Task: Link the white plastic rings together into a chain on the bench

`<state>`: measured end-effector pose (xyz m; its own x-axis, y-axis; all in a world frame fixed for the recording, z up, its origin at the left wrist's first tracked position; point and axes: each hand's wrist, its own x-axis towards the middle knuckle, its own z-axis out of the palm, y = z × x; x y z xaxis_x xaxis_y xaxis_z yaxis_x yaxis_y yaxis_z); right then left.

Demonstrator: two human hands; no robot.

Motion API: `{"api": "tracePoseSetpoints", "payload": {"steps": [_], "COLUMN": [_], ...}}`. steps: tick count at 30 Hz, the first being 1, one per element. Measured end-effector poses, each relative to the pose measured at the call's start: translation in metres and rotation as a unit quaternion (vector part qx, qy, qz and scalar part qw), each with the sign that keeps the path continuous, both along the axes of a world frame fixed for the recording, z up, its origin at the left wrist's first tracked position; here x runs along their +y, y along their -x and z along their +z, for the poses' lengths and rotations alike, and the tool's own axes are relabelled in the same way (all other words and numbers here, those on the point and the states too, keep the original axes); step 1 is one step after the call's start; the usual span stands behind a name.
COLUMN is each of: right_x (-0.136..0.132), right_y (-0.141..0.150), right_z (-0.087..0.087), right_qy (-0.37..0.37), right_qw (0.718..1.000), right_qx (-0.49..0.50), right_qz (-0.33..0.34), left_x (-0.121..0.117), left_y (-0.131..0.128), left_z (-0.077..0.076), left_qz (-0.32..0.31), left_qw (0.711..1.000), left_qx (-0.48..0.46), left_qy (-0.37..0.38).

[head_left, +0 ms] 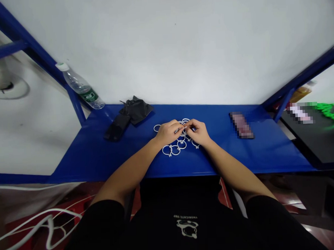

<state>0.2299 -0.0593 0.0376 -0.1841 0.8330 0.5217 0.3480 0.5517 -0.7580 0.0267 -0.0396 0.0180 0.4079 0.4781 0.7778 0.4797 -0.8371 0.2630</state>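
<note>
My left hand (170, 132) and my right hand (198, 131) meet over the blue tabletop (135, 156). Both have their fingers pinched together around a small white part, apparently of a white ring (184, 127). Fingers hide most of it. Beneath and around the hands lie several more white plastic rings (175, 154) with small tabs, looking like curtain rings. Some overlap one another, and a few sit nearer to me, below the fingertips. One ring (154, 128) peeks out to the left of my left hand.
A black plastic bag (138, 109) and a dark flat object (117, 127) lie at the left. Behind them a water bottle (84, 90) leans by the blue frame. A phone (241, 125) rests at the right. White cables (51, 229) hang at lower left.
</note>
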Motion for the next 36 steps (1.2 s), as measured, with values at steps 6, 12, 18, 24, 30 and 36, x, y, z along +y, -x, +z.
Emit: {"api": "tracePoseSetpoints", "payload": {"steps": [6, 12, 18, 24, 30, 36], "right_x": [0.002, 0.002, 0.005, 0.005, 0.017, 0.023], "right_y": [-0.001, -0.002, -0.004, -0.007, -0.016, -0.015], "right_z": [0.001, 0.002, -0.001, -0.002, -0.005, -0.021], "right_qy": [0.02, 0.056, 0.071, -0.034, -0.077, -0.012], "right_qw": [1.0, 0.997, 0.995, 0.994, 0.975, 0.962], "right_qx": [-0.002, -0.013, -0.013, -0.105, -0.209, -0.272], "right_qz": [0.002, 0.054, 0.075, 0.01, -0.008, -0.003], "left_x": [-0.001, -0.002, -0.003, 0.011, 0.019, 0.019], "left_y": [-0.003, -0.003, -0.003, 0.008, 0.036, 0.05], "left_z": [0.001, 0.006, 0.007, 0.004, 0.007, -0.009], "left_qz": [-0.025, -0.004, -0.001, 0.056, 0.03, 0.003], "left_qw": [0.999, 0.998, 0.998, 0.992, 0.959, 0.905], "left_qx": [0.026, 0.07, 0.063, 0.049, 0.183, 0.307], "left_qy": [-0.011, 0.001, 0.029, 0.101, 0.216, 0.295]}}
